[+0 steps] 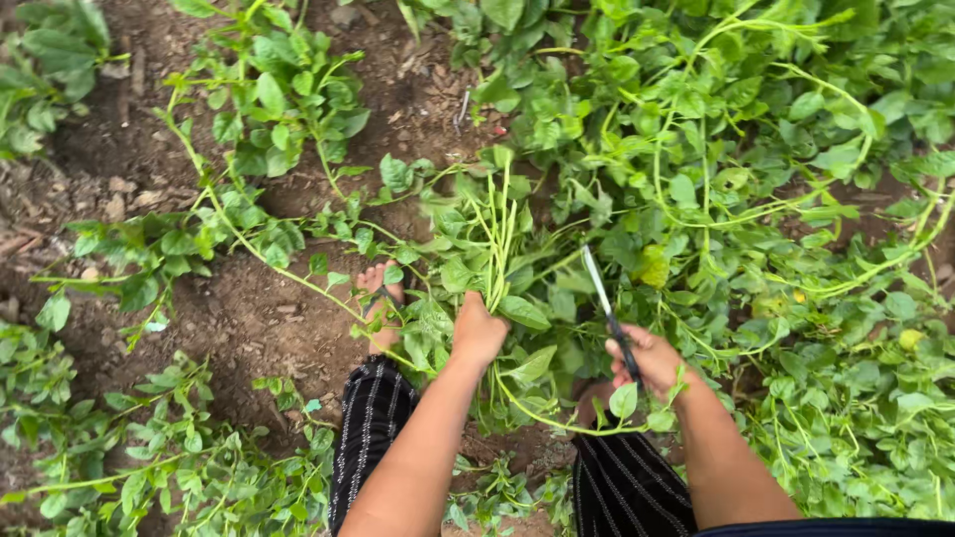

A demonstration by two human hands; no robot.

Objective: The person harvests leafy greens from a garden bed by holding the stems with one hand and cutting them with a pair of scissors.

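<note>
Looking down from the head camera: the left hand (478, 331) is closed in a fist around a bunch of green stems (494, 234), which rises upright from the grip, leaves spreading at the top. The bunch stands near the middle of the view, above the person's knees. The right hand (649, 360) is wrapped shut around the dark handle of a knife (607, 310); its narrow pale blade points up and slightly left, its tip near the leaves just right of the bunch but apart from the stems. A long vine (557, 423) curves between the two forearms. Leafy green vines (756, 199) cover the ground to the right and top. Bare brown soil (249, 318) shows at left. A bare foot in a sandal (381, 303) stands on the soil beside the left hand. Black striped trousers (370, 428) cover both legs.
</note>
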